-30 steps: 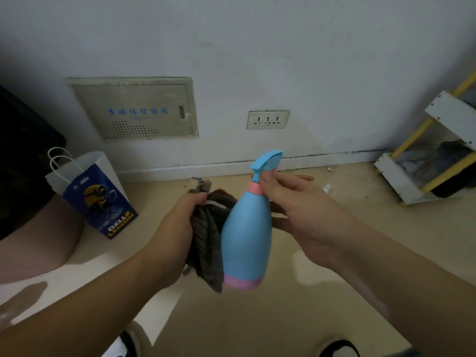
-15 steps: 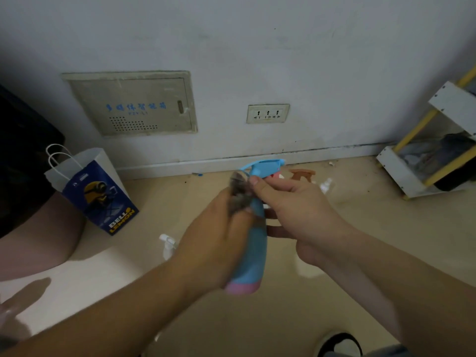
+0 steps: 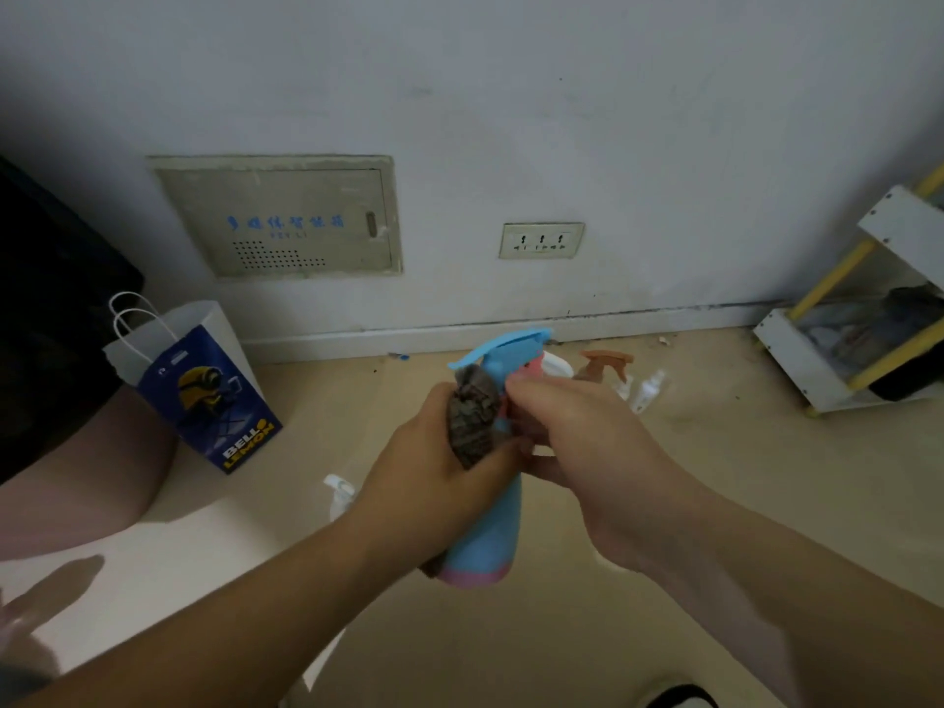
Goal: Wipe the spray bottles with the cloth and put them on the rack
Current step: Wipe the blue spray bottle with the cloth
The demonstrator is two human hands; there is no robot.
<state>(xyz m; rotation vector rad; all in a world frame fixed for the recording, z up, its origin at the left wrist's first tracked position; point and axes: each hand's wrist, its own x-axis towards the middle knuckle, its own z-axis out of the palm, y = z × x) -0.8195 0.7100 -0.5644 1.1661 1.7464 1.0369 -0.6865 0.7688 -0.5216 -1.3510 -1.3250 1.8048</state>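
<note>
Bottle hovering near upright above floor, open air all round. Left hand gripping cloth against its upper body. Right hand pinching pink neck under trigger. Sprayers lying beyond by wall. Rack standing far right, bag left.

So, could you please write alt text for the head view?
A left hand wraps a grey cloth round a blue spray bottle that the right hand holds at the neck; other bottles sit on the floor, and a rack stands at right.
</note>
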